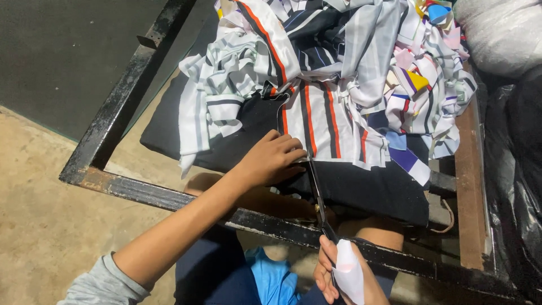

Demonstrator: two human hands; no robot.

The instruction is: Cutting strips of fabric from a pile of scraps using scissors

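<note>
My left hand (272, 158) lies flat on black cloth (361, 189), pressing it down beside a white piece with orange and black stripes (322, 121). My right hand (339, 271) grips the handles of long scissors (316, 189), with a white scrap wrapped at the handle. The blades point away from me and run along the edge of the striped piece, right next to my left fingertips.
A heap of striped and coloured fabric scraps (350, 56) covers the far side of the black pad. A rusty black metal frame (113, 121) surrounds the work area. A wooden strip (470, 186) and dark plastic bags (516, 186) stand at the right. Concrete floor lies to the left.
</note>
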